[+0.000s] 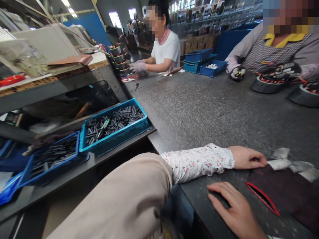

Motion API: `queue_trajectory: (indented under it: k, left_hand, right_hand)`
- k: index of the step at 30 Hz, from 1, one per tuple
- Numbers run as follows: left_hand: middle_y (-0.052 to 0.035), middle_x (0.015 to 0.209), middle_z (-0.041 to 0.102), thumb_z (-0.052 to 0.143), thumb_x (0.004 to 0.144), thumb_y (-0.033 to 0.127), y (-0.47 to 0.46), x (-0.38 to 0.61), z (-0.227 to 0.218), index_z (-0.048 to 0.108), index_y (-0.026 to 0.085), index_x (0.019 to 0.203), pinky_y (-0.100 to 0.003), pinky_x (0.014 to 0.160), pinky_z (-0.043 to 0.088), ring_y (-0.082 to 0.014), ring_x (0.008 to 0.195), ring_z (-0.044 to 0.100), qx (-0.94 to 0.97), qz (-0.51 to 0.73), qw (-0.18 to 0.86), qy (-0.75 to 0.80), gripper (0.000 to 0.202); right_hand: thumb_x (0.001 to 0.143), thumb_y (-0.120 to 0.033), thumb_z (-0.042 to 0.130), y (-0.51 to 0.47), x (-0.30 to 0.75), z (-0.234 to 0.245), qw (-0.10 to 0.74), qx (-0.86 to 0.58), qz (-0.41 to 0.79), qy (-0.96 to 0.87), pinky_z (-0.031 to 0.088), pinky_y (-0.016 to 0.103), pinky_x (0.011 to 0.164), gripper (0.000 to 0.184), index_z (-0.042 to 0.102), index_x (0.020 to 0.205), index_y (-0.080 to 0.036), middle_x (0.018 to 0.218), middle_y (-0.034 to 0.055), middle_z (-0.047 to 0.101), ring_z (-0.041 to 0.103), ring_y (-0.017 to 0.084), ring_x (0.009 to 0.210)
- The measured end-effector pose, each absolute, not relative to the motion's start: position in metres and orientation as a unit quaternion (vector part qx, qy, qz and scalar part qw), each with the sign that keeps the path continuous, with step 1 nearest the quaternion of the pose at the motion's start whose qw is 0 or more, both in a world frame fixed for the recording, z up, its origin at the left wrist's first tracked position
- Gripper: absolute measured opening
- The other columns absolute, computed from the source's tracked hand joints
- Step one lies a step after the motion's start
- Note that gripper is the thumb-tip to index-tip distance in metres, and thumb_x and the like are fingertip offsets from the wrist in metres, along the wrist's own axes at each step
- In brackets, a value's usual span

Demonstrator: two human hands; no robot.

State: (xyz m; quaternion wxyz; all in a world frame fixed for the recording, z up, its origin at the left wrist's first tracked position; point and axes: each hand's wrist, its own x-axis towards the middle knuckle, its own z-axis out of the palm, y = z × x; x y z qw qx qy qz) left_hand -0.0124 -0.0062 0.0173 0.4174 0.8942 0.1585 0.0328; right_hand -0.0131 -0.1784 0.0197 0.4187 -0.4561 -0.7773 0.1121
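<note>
My left hand (245, 157), in a white floral sleeve (199, 161), reaches across the dark tabletop. Its fingers are curled together at the edge of a dark maroon work glove (291, 189) with greyish-white fingertips and a red-edged cuff. The glove lies flat at the right, partly cut off by the frame. Nearer to me, my right hand (234, 209) rests on the table, thumb and fingers apart, nothing in it. The glove's red cuff is a little to its right.
A teal bin (117, 131) and a blue bin (53, 159) of short black tubes stand at left. Two people sit across the table (189, 109); one gloved hand is on a wound motor stator (270, 84). More stators (119, 59) are stacked farther back, near blue trays (213, 68).
</note>
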Motion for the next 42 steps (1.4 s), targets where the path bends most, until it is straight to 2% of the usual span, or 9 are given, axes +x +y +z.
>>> queue_trajectory:
  k: [15, 20, 25, 37, 42]
  left_hand:
    - [-0.0060, 0.119, 0.068, 0.054, 0.101, 0.023, -0.010, -0.017, 0.035, 0.062, 0.006, 0.120, -0.018, 0.094, 0.047, -0.0113, 0.108, 0.063, 0.900, 0.015, 0.401, 0.170, 0.027]
    - [-0.0038, 0.118, 0.068, 0.053, 0.102, 0.024, -0.010, -0.017, 0.032, 0.061, 0.009, 0.119, -0.019, 0.094, 0.046, -0.0098, 0.104, 0.063, 0.903, 0.016, 0.396, 0.167, 0.024]
    - [-0.0062, 0.118, 0.068, 0.054, 0.101, 0.022, -0.011, -0.019, 0.035, 0.063, 0.005, 0.118, -0.018, 0.091, 0.045, -0.0111, 0.107, 0.063, 0.906, 0.023, 0.391, 0.162, 0.026]
    - [-0.0044, 0.118, 0.067, 0.052, 0.102, 0.024, -0.007, -0.012, 0.025, 0.059, 0.009, 0.119, -0.018, 0.095, 0.045, -0.0096, 0.104, 0.061, 0.899, 0.010, 0.407, 0.162, 0.023]
    - [-0.0049, 0.121, 0.065, 0.051, 0.102, 0.025, -0.004, -0.007, 0.017, 0.059, 0.008, 0.120, -0.019, 0.097, 0.043, -0.0107, 0.110, 0.060, 0.900, -0.003, 0.405, 0.162, 0.026]
  right_hand:
    - [0.105, -0.037, 0.051, -0.178, -0.013, 0.019, 0.415, -0.459, 0.108, -0.778, 0.058, 0.026, 0.060, 0.023, 0.066, 0.091, -0.025, 0.079, -0.0001, 0.071, 0.070, 0.017, 0.070]
    - [0.105, -0.036, 0.051, -0.179, -0.013, 0.017, 0.414, -0.458, 0.112, -0.779, 0.058, 0.026, 0.061, 0.022, 0.065, 0.093, -0.026, 0.080, -0.0005, 0.071, 0.070, 0.017, 0.071]
    - [0.106, -0.037, 0.051, -0.178, -0.013, 0.018, 0.416, -0.456, 0.108, -0.780, 0.057, 0.024, 0.062, 0.021, 0.064, 0.094, -0.026, 0.080, -0.0025, 0.070, 0.069, 0.015, 0.071]
    - [0.106, -0.037, 0.050, -0.178, -0.012, 0.018, 0.411, -0.456, 0.109, -0.782, 0.057, 0.024, 0.064, 0.021, 0.064, 0.094, -0.026, 0.081, -0.0027, 0.070, 0.069, 0.014, 0.072]
    - [0.107, -0.037, 0.049, -0.179, -0.012, 0.017, 0.403, -0.459, 0.109, -0.784, 0.056, 0.023, 0.065, 0.022, 0.064, 0.094, -0.026, 0.081, -0.0032, 0.070, 0.068, 0.013, 0.073]
